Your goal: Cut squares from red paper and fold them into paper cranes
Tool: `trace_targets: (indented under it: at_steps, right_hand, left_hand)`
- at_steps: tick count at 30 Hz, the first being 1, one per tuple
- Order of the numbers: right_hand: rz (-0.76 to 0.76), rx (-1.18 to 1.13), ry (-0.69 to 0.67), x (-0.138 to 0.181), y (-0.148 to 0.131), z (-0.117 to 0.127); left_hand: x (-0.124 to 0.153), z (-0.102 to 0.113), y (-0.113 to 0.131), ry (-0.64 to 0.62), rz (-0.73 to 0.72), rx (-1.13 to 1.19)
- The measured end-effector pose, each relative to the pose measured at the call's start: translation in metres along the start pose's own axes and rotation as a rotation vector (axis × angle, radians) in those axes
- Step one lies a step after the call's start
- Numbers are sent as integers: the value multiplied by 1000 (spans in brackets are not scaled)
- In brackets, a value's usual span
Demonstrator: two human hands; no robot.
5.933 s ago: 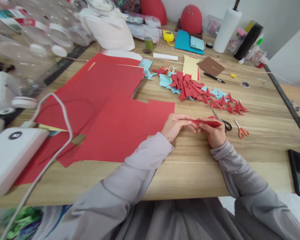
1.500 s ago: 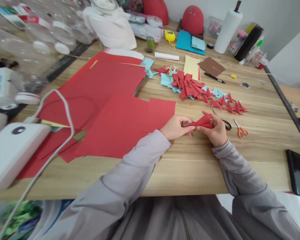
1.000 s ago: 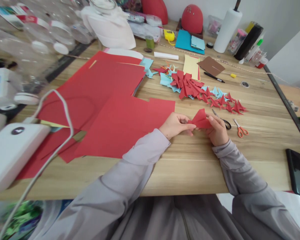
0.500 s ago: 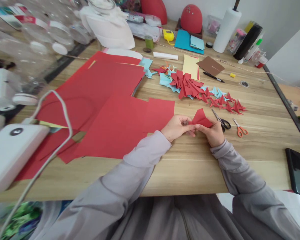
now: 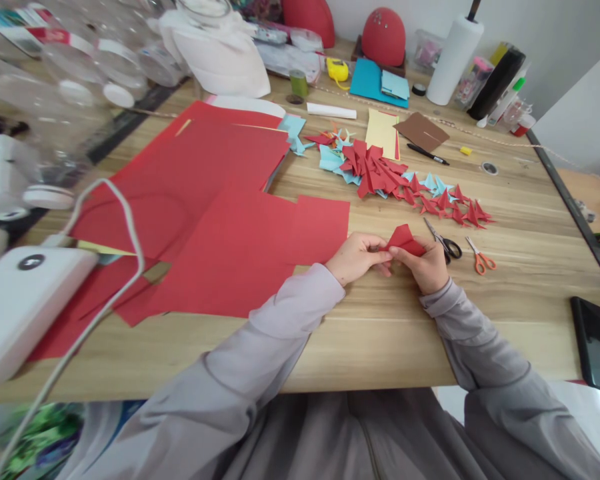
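Tabletop (image 5: pixel 375 340); paper (image 5: pixel 403 236), seemingly folded, between hands (image 5: pixel 356 259) (image 5: pixel 431 267)

The small folded red paper piece (image 5: pixel 403 236), earlier a narrow, nearly flat strip, now shows a raised, angular flap. The bare right hand (image 5: pixel 429 264) has shifted, uncovering more of the black-handled metal scissors (image 5: pixel 448 244).

Red paper sheets (image 5: pixel 220 247), folded paper pieces (image 5: pixel 373 170) and scissors (image 5: pixel 477 253) show a craft workspace (image 5: pixel 375 353).
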State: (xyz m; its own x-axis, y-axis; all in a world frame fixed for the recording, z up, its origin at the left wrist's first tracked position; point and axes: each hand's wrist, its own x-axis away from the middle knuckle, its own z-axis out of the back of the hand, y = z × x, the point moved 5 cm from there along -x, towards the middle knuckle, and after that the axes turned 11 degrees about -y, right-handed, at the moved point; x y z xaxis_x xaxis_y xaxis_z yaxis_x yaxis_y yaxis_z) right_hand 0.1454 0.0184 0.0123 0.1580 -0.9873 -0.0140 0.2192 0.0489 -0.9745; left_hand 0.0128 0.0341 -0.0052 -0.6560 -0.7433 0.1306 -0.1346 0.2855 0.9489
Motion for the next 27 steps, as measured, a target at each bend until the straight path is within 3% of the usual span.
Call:
trace_targets:
  at_steps: [7,15,21,27]
  right_hand:
    - [12,-21,31,2,5,2]
    - [-41,-277,45,-4,28,1]
    - [-13,-59,-24,-2,8,0]
    - [-1,-60,-4,1,4,0]
  left_hand:
    - [3,-4,6,7,3,-30]
    - [0,-2,0,2,7,-34]
    - [-1,-2,-1,-37,-28,-51]
    - [0,-2,-1,-44,-18,-38]
